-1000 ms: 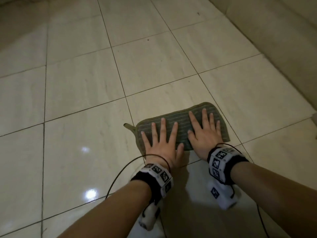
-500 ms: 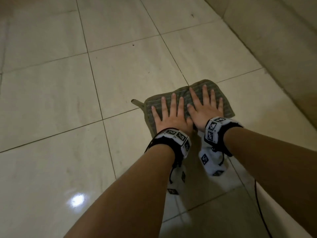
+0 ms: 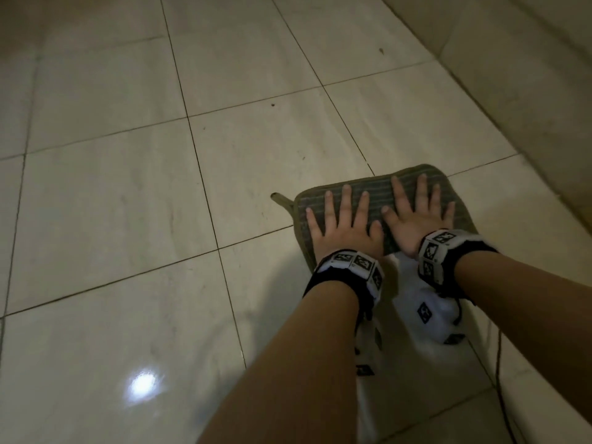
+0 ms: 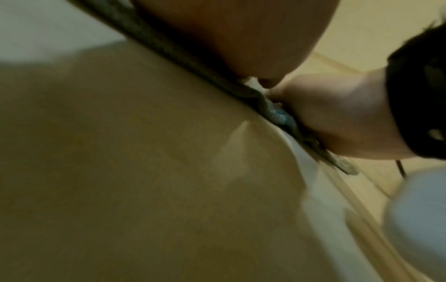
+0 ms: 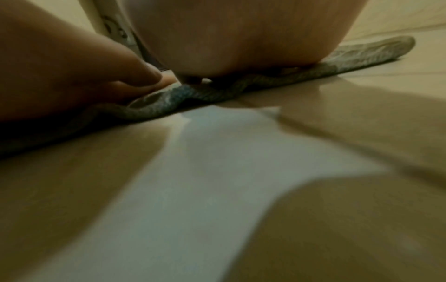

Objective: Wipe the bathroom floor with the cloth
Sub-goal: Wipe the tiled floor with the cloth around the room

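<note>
A grey-green striped cloth (image 3: 378, 195) lies flat on the pale tiled floor (image 3: 256, 155), a small loop (image 3: 280, 199) sticking out at its left corner. My left hand (image 3: 344, 224) presses on the cloth's left half, fingers straight and spread. My right hand (image 3: 416, 219) presses on its right half the same way. In the left wrist view the cloth's edge (image 4: 183, 63) runs under my palm (image 4: 241, 28). In the right wrist view the folded edge of the cloth (image 5: 205, 95) lies under my right palm (image 5: 241, 38), with my left hand's thumb (image 5: 135, 74) beside it.
A low tiled ledge or wall (image 3: 512, 75) runs along the right side, close to the cloth. A black cable (image 3: 499, 363) trails along the floor by my right forearm. A lamp's reflection (image 3: 142, 384) shines on the glossy tiles near left. Small dark specks (image 3: 272, 105) dot the tiles ahead.
Both hands, flat on the cloth, pushed it forward across the floor over a tile joint, nearer the right-hand ledge; my arms are stretched out further and the hands have drawn closer together.
</note>
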Demonstrator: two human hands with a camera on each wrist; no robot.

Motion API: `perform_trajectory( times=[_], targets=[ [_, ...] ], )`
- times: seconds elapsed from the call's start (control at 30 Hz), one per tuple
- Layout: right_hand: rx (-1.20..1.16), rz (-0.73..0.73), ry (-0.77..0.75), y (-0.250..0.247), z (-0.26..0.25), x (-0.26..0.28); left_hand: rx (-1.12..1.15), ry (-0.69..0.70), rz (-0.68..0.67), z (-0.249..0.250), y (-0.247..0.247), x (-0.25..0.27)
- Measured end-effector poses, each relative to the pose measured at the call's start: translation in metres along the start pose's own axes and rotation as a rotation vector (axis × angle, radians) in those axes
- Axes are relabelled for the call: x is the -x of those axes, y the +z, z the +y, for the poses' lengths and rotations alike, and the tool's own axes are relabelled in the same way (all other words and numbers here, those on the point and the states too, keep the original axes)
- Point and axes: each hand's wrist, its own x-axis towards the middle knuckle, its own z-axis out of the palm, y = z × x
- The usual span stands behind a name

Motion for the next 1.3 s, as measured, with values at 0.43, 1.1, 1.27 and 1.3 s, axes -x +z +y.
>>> perform_trajectory(
  times=[0.43,1.1,1.27,1.3],
  targets=[
    [0.04,0.006,-0.339,0.068,-0.167,0.092,-0.04,-0.268,0.054,-0.182,-0.018,0.101],
    [0.097,0.173,-0.323,0.153,0.026,0.253,-0.122,-0.116,0.057,-0.065,0.112,0.264],
    [0.073,0.175,-0.31,0.151,0.018,0.253,-0.094,-0.141,0.063,-0.067,0.108,0.255],
    [0.062,0.168,-0.311,0.15,0.017,0.253,-0.095,-0.145,0.057,-0.066,0.107,0.253]
  ],
)
